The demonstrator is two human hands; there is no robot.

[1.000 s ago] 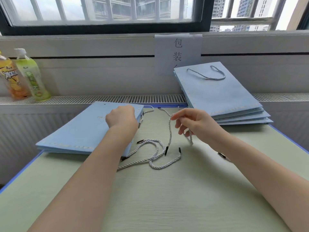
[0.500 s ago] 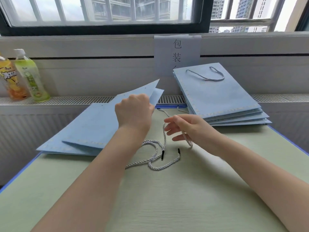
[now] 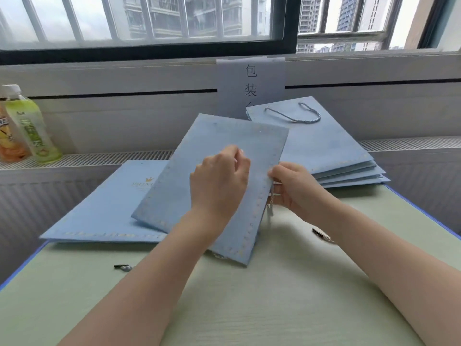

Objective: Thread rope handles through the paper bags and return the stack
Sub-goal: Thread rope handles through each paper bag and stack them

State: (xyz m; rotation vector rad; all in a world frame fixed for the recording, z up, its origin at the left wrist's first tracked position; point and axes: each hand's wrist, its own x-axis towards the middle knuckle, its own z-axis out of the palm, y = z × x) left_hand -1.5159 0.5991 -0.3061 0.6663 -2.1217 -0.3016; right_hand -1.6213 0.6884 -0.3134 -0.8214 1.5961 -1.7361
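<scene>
A flat light-blue paper bag is lifted and tilted over the middle of the table. My left hand grips it from the front, fingers curled on its face. My right hand pinches the bag's right edge, with a grey-white rope hanging just below its fingers. More flat bags lie in a left pile. At the back right a stack of bags leans on the sill, the top one carrying a rope handle. Most of the loose ropes are hidden under the lifted bag.
Black rope tips poke out on the pale green table at the left tip and the right tip. Two drink bottles stand on the radiator ledge at the far left. A paper sign hangs under the window.
My left hand has lifted a bag off the left pile and swung it right over the ropes. My right hand has moved up to the bag's right edge.
</scene>
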